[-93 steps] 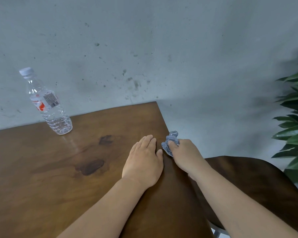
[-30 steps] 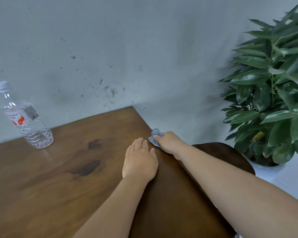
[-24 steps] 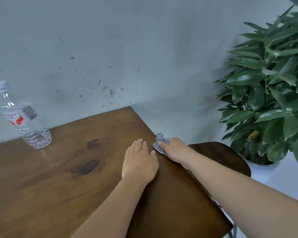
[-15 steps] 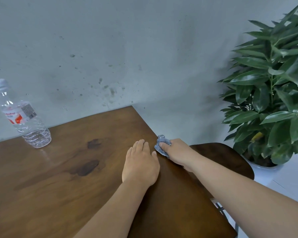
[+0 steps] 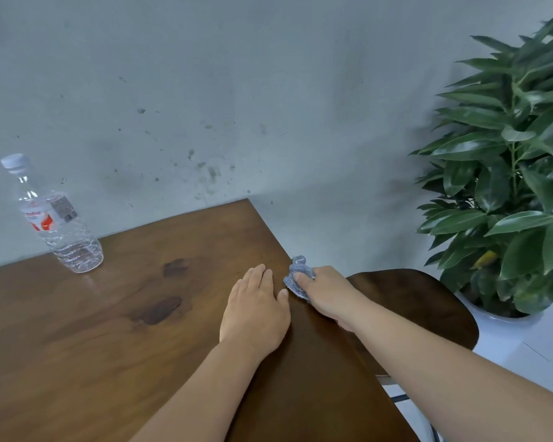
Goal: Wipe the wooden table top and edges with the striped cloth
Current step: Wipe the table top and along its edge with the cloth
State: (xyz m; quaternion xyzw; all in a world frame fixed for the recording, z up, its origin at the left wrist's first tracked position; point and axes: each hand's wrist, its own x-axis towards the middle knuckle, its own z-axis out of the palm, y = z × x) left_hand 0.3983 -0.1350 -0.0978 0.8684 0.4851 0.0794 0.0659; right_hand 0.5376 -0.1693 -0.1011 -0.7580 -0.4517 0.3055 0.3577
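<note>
Grey stained wall (image 5: 237, 90) backs wooden table (image 5: 93, 330), plant (image 5: 517, 186) beside.

**Cloth bunched at the table's right edge**

We are seeing the striped cloth (image 5: 296, 277), grey-blue and crumpled into a small wad, sitting against the right edge of the wooden table (image 5: 109, 330) just right of frame centre. The table top is lying dark brown and glossy, with darker patches, filling the lower left.

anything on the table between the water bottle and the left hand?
Nothing stands there. Head view shows only bare wood with two dark stains between the water bottle and the left hand.
</note>
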